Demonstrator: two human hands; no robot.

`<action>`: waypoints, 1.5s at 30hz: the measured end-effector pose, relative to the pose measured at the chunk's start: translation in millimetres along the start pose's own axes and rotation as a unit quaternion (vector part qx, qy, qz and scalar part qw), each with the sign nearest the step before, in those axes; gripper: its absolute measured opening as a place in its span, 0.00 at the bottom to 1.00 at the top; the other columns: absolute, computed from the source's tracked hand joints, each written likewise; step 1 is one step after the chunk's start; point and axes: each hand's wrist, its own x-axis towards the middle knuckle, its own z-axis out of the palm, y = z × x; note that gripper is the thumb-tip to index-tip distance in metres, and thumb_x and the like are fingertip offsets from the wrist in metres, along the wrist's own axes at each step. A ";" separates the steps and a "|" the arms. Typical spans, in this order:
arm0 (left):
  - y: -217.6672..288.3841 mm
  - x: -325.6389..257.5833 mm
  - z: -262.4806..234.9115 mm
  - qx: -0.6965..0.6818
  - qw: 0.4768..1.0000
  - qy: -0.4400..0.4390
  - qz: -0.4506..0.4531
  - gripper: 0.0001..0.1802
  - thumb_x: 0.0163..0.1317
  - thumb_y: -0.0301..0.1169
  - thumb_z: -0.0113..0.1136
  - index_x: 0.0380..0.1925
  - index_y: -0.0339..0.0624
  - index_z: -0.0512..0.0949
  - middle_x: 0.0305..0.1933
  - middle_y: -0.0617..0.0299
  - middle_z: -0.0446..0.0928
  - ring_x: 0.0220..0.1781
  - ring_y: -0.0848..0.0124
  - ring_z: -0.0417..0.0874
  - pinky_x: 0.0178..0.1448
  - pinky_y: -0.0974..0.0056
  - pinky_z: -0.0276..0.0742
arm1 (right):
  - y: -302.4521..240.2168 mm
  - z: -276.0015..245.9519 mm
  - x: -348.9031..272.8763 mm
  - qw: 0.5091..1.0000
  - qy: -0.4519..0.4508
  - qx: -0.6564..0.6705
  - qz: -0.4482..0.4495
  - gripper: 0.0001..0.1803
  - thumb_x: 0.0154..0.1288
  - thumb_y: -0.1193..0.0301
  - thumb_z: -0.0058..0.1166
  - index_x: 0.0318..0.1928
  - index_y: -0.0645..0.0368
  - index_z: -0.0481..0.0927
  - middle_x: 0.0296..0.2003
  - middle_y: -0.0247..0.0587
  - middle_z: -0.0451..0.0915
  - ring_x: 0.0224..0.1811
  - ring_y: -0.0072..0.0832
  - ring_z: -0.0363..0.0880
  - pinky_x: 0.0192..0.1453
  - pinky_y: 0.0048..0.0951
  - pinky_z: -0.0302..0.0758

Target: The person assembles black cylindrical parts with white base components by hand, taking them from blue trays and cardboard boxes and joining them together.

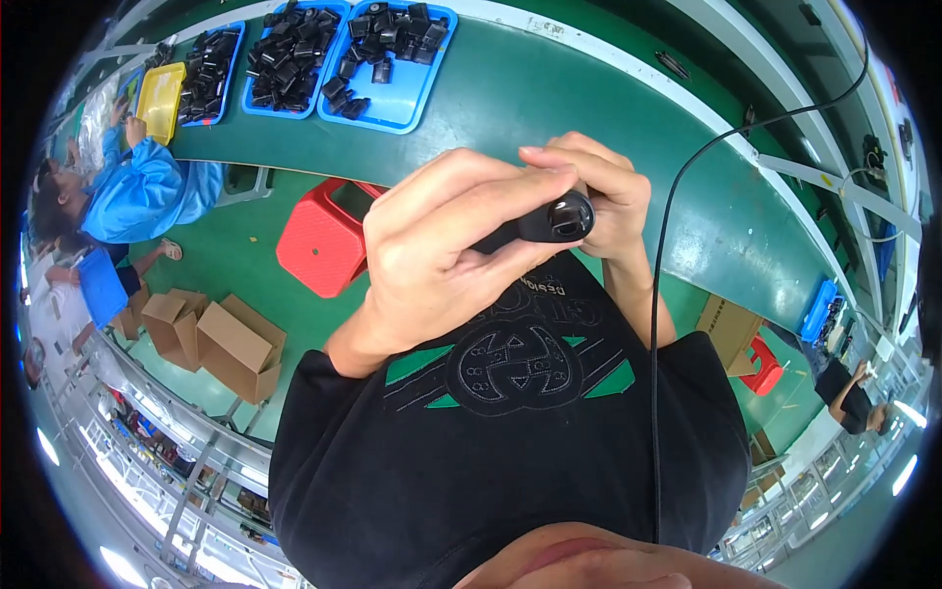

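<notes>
The left hand (427, 240) holds a black handheld thing (551, 221) with a rounded end and a glossy dark face. Its grip is narrow, the fingers laid along the upper side and the thumb beneath, so that the rest of the thing is mostly covered. The thing is up in front of the chest, near the close edge of the green table (589, 93), its glossy end turned toward the wearer.

The right hand (618, 191) is just beside and behind that end, fingers bent inward. Whether its grip is also closed on the thing I cannot tell, since the contact is hidden.

On the left part of the table, three blue trays (397, 98) carry loose black parts (292, 59); the nearest one has some bare bottom showing. A yellow tray (160, 103) stands at the far left, beside a co-worker in a blue smock (147, 196), whose hand is at its edge.

A red stool (319, 240) stands on the green floor (257, 201) left of the wearer, with open cardboard boxes (240, 348) farther off. A thin black cable (670, 196) runs down past the right arm, over the black shirt (510, 471).
</notes>
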 end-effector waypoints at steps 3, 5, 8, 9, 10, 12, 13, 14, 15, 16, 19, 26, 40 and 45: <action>-3.4 0.2 -0.7 -0.001 1.000 -0.004 0.005 0.25 0.35 0.22 0.77 0.40 0.35 0.83 0.31 0.56 0.81 0.31 0.72 0.82 0.33 0.71 0.76 | 0.0 -1.6 1.6 1.000 -0.005 -0.023 -0.018 0.26 0.44 0.71 0.70 0.48 0.63 0.82 0.31 0.39 0.80 0.32 0.26 0.78 0.33 0.25 0.73; -4.8 0.6 -2.0 -0.003 1.000 -0.001 0.012 0.25 0.35 0.23 0.77 0.40 0.35 0.83 0.30 0.57 0.81 0.31 0.72 0.82 0.33 0.71 0.76 | 0.6 -1.4 3.2 0.999 -0.007 -0.037 -0.019 0.26 0.44 0.71 0.70 0.47 0.63 0.82 0.31 0.39 0.80 0.32 0.26 0.78 0.33 0.25 0.73; -5.2 2.1 -5.1 0.001 1.000 -0.005 0.000 0.25 0.36 0.22 0.77 0.40 0.36 0.83 0.30 0.57 0.81 0.31 0.72 0.82 0.33 0.71 0.76 | 1.4 -0.3 6.2 0.999 -0.011 -0.047 -0.024 0.25 0.44 0.72 0.70 0.47 0.63 0.82 0.30 0.39 0.80 0.31 0.26 0.78 0.33 0.25 0.73; -7.0 2.8 -5.4 0.001 1.000 -0.002 0.004 0.24 0.37 0.22 0.77 0.40 0.36 0.83 0.30 0.57 0.81 0.31 0.72 0.82 0.33 0.71 0.76 | 0.8 -0.1 6.9 0.998 -0.014 -0.054 -0.013 0.25 0.45 0.73 0.69 0.47 0.63 0.82 0.31 0.39 0.80 0.32 0.26 0.78 0.34 0.25 0.73; -8.5 3.8 -6.0 0.001 1.000 0.000 0.009 0.23 0.38 0.22 0.76 0.40 0.36 0.83 0.30 0.58 0.81 0.30 0.72 0.82 0.33 0.71 0.76 | -0.2 0.3 7.8 0.998 -0.018 -0.061 -0.002 0.25 0.45 0.73 0.69 0.48 0.64 0.81 0.32 0.39 0.80 0.32 0.26 0.78 0.35 0.25 0.73; -7.8 3.1 -7.0 0.004 1.000 -0.001 0.001 0.23 0.39 0.23 0.76 0.40 0.36 0.83 0.31 0.58 0.80 0.31 0.72 0.82 0.33 0.71 0.76 | -6.6 3.0 8.7 0.998 -0.026 -0.053 0.015 0.27 0.46 0.73 0.69 0.51 0.64 0.80 0.34 0.39 0.79 0.34 0.26 0.77 0.37 0.25 0.73; -6.2 2.6 -7.2 0.003 1.000 -0.003 -0.006 0.22 0.40 0.23 0.75 0.40 0.36 0.82 0.31 0.59 0.80 0.33 0.72 0.82 0.34 0.71 0.76 | -11.2 4.4 7.8 0.998 -0.032 -0.048 0.034 0.29 0.47 0.74 0.68 0.53 0.63 0.78 0.35 0.39 0.79 0.36 0.26 0.77 0.39 0.26 0.72; -4.5 1.1 -10.2 -0.007 0.998 -0.015 -0.055 0.22 0.41 0.23 0.75 0.41 0.35 0.81 0.32 0.59 0.79 0.34 0.73 0.82 0.35 0.71 0.77 | -13.9 6.9 7.2 0.999 -0.038 -0.033 0.022 0.29 0.47 0.74 0.68 0.53 0.63 0.78 0.35 0.39 0.79 0.36 0.26 0.77 0.39 0.26 0.72; -4.4 -1.1 -16.1 -0.011 0.994 -0.024 -0.103 0.22 0.42 0.23 0.75 0.41 0.35 0.81 0.33 0.59 0.79 0.36 0.73 0.82 0.36 0.71 0.78 | -16.0 10.8 6.6 0.997 -0.031 -0.032 0.068 0.33 0.47 0.73 0.69 0.57 0.63 0.75 0.36 0.40 0.79 0.37 0.26 0.77 0.41 0.26 0.72; -10.1 -3.6 -17.7 -0.070 0.988 -0.034 -0.132 0.23 0.44 0.24 0.74 0.43 0.36 0.79 0.36 0.60 0.77 0.40 0.73 0.82 0.39 0.71 0.80 | -18.1 13.2 4.7 0.993 -0.027 -0.030 0.113 0.36 0.47 0.73 0.69 0.60 0.63 0.72 0.37 0.40 0.78 0.39 0.26 0.77 0.43 0.27 0.72; -29.5 -13.0 -23.9 -0.275 0.921 0.000 -0.276 0.20 0.51 0.19 0.68 0.45 0.32 0.77 0.44 0.58 0.77 0.45 0.72 0.80 0.42 0.70 0.80 | -22.0 22.4 -3.4 0.940 0.039 0.238 0.239 0.34 0.54 0.77 0.65 0.62 0.66 0.67 0.37 0.43 0.79 0.39 0.27 0.79 0.41 0.24 0.76; -43.4 -50.9 -29.3 -0.352 0.858 0.011 -0.375 0.17 0.56 0.20 0.64 0.47 0.31 0.75 0.41 0.56 0.80 0.41 0.71 0.83 0.45 0.70 0.81 | -3.5 6.3 12.5 0.907 -0.210 0.005 0.364 0.13 0.61 0.65 0.61 0.27 0.63 0.82 0.17 0.32 0.77 0.18 0.14 0.74 0.18 0.18 0.64; -12.1 -61.6 1.5 -0.333 0.802 0.084 -0.488 0.18 0.59 0.22 0.62 0.49 0.28 0.74 0.40 0.54 0.81 0.40 0.71 0.84 0.45 0.67 0.84 | -0.3 -0.5 -13.9 0.872 -0.194 0.113 0.435 0.18 0.60 0.58 0.63 0.24 0.61 0.83 0.11 0.26 0.68 0.13 0.11 0.63 0.16 0.19 0.57; -5.0 -70.1 14.1 -0.338 0.777 0.090 -0.523 0.18 0.60 0.22 0.61 0.50 0.29 0.74 0.43 0.55 0.80 0.43 0.71 0.82 0.46 0.67 0.84 | -3.3 2.7 -33.9 0.854 -0.148 0.185 0.462 0.17 0.63 0.60 0.60 0.23 0.61 0.81 0.12 0.26 0.69 0.14 0.11 0.64 0.17 0.19 0.58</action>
